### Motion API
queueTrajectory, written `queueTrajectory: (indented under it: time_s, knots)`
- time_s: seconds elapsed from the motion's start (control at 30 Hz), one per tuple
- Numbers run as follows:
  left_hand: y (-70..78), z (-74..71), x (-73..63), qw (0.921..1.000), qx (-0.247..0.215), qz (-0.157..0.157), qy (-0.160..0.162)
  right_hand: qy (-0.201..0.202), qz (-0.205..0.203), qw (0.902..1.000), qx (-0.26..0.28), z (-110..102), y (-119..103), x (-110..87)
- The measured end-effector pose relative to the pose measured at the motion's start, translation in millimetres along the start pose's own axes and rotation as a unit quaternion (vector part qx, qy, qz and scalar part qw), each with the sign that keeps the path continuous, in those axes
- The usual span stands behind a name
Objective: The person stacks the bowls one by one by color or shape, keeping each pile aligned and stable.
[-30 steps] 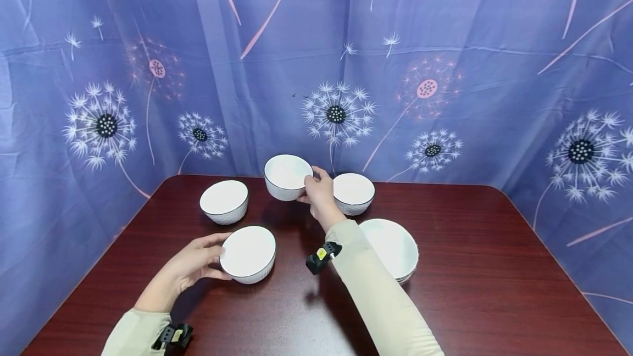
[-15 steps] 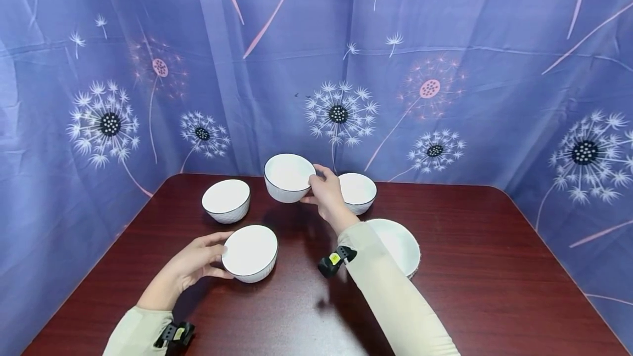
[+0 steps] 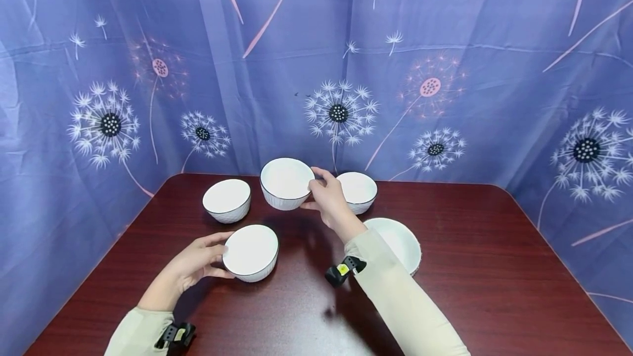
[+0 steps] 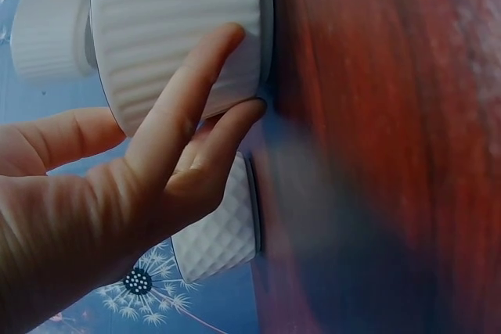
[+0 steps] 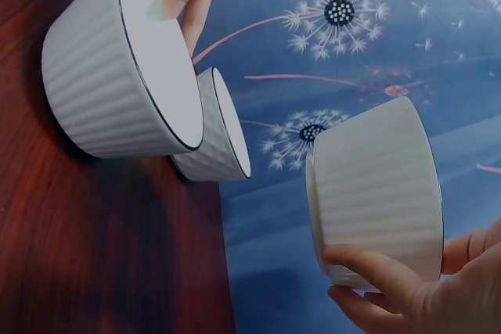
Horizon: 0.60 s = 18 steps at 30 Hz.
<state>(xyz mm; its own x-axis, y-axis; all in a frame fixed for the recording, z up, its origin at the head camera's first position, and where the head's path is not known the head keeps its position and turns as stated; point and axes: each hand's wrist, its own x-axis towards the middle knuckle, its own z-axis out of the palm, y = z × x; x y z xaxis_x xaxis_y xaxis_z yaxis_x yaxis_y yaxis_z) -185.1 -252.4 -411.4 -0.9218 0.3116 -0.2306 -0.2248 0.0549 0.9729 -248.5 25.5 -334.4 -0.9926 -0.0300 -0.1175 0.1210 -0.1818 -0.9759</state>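
My left hand (image 3: 198, 261) grips the left side of a white bowl with fine vertical ribs and a dark rim (image 3: 250, 253), thumb at the rim and fingers along the wall. In the right wrist view this ribbed bowl (image 5: 109, 76) stands upright, its base at or very near the tabletop. Farther back, my right hand (image 3: 328, 194) holds a second ribbed white bowl (image 3: 287, 184) by its right side, raised above the table. Its fingers (image 5: 376, 267) lie along the lower wall near the base. Both held bowls look empty inside.
A diamond-textured white bowl (image 3: 226, 201) stands at the back left of the dark red table (image 3: 494, 268). Another bowl (image 3: 358, 191) stands behind my right hand. A wider white bowl (image 3: 395, 243) sits partly under my right forearm. A blue dandelion curtain (image 3: 277, 70) hangs behind.
The right hand's bowl has come slightly lower and nearer, and the right forearm has shifted to the right. The left hand keeps its grip with hardly any movement.
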Motion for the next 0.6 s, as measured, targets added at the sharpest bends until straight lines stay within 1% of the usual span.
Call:
queueTrajectory:
  time_s: [0.2,0.4,0.6]
  knots:
    - [-0.4,0.2,-0.5,1.0,-0.003,0.001,0.0,-0.012,-0.006,0.9999,-0.003,-1.5,-1.7,-11.4]
    - [0.0,0.4,-0.1,1.0,-0.002,0.001,0.001,-0.012,-0.011,0.9999,-0.003,-4.2,-3.6,-22.3]
    - [-0.2,0.4,-0.5,1.0,-0.003,-0.001,0.002,-0.018,-0.015,0.9997,-0.003,-8.9,-0.5,-32.7]
